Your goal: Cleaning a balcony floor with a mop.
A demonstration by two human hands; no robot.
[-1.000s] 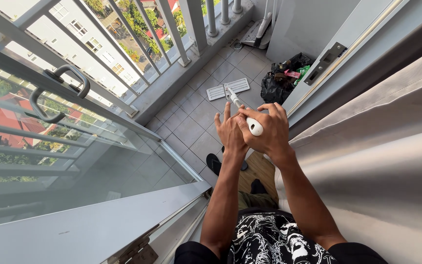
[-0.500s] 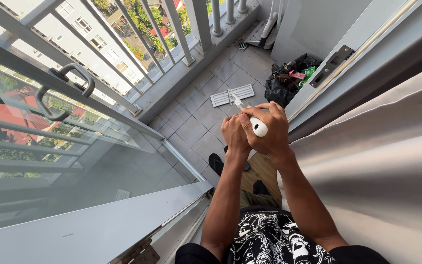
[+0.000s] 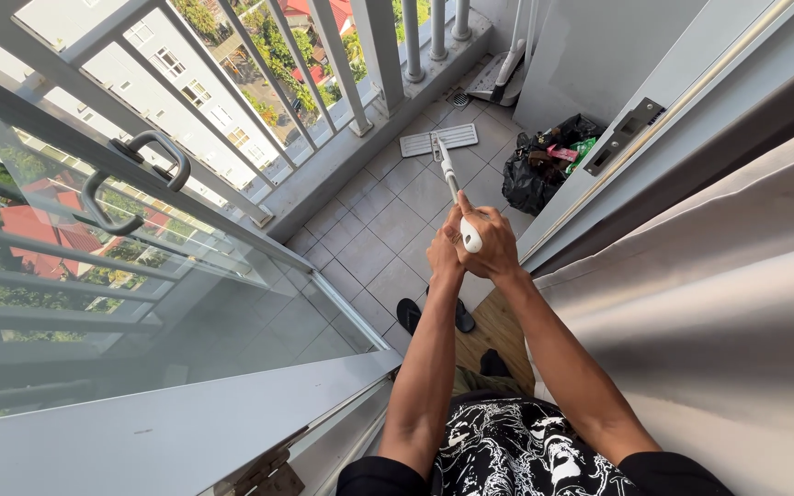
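While the glass door [image 3: 121, 303] with its looped dark handle [image 3: 130, 184] fills the left of the view and a pale grey curtain [image 3: 719, 294] hangs down the right, a tiled balcony floor [image 3: 388, 220] runs between them toward a grey railing [image 3: 323, 55] of upright bars. Against the far wall, beside the sliding door frame [image 3: 636, 124], sits a black rubbish bag [image 3: 535, 170] with bits of red and green packaging showing at its open top. Near the corner by the railing, a white dustpan-like thing [image 3: 498, 78] leans against the wall. Out on the tiles, the flat white mop head [image 3: 438, 140] lies close to the foot of the railing, just left of the black bag, and the mop's white handle [image 3: 449, 179] slopes up from it to the person's hands. At the near edge of the tiles lies a dark sandal [image 3: 408, 314]. Both arms reach out over a black and white patterned shirt [image 3: 516, 450]. The right hand [image 3: 493, 248] is clamped around the rounded top end of the handle, forefinger stretched along the shaft. The left hand [image 3: 443, 253] is closed on the shaft just beside and below it, the two hands touching.
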